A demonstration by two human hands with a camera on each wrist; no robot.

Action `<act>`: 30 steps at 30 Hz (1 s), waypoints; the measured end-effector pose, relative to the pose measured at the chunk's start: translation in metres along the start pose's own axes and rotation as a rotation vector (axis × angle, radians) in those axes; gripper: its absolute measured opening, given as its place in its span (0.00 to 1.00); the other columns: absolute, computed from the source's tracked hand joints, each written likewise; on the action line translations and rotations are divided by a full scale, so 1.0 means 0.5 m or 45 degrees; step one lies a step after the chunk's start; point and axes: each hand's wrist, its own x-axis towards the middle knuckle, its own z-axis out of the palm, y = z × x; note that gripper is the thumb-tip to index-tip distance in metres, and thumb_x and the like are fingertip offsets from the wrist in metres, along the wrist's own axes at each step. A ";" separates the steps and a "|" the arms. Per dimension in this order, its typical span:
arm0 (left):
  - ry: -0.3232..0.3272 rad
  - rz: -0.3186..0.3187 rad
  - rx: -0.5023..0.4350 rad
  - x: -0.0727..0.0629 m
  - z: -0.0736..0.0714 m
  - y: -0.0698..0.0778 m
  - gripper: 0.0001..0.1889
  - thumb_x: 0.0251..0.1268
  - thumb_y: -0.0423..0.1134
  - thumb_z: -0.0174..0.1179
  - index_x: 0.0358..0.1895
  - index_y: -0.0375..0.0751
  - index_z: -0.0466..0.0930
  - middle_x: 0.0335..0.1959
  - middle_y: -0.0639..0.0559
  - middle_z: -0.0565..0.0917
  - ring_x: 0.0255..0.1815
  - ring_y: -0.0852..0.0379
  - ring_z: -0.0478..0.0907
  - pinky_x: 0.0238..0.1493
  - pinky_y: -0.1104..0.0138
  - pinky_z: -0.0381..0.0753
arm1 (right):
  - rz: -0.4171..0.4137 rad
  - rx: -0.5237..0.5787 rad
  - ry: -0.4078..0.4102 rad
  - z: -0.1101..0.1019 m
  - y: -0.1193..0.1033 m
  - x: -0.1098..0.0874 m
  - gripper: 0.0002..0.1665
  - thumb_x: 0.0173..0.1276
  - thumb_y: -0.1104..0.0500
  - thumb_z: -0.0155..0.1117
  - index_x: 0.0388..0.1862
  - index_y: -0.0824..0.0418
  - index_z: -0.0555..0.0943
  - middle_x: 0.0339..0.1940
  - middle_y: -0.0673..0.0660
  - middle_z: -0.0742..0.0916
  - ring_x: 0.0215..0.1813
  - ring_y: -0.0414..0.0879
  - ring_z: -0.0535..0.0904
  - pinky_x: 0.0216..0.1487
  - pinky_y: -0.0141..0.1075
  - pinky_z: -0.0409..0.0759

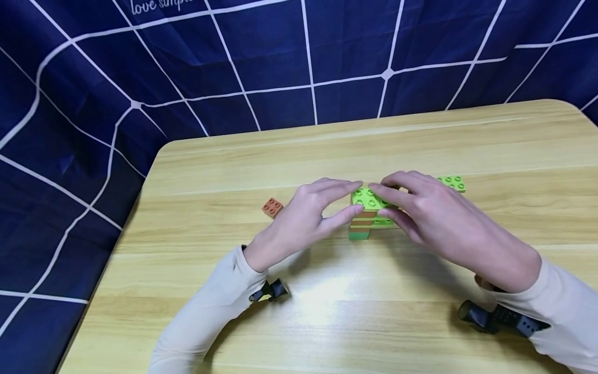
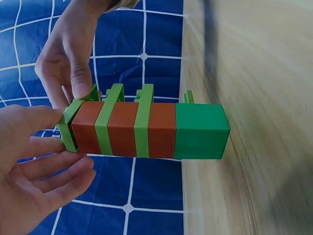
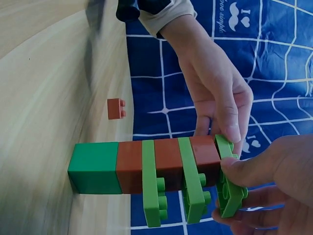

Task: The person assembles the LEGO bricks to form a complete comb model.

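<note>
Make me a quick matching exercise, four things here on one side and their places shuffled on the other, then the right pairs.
Things:
1. Dark green block
2. Loose brown brick
3. Top lime plate
4. Separate lime plate

Places:
A. Left of the tower
B. Partly hidden by the right hand in the head view, right of the tower
C. At the tower's bottom
D. At both hands' fingers

Pairs: 1-C, 2-A, 3-D, 4-B

Brick tower (image 2: 142,129): alternates lime and red-brown over green; curtain (image 1: 350,47): navy, bears white grid; tabletop (image 1: 205,208): pale woodgrain
</note>
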 end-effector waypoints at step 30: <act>-0.022 0.061 0.106 0.007 -0.012 0.003 0.19 0.69 0.42 0.60 0.56 0.32 0.80 0.59 0.40 0.79 0.62 0.49 0.75 0.67 0.70 0.67 | 0.074 0.067 -0.036 0.002 0.010 0.009 0.23 0.73 0.50 0.57 0.54 0.68 0.81 0.49 0.63 0.84 0.53 0.60 0.79 0.55 0.57 0.77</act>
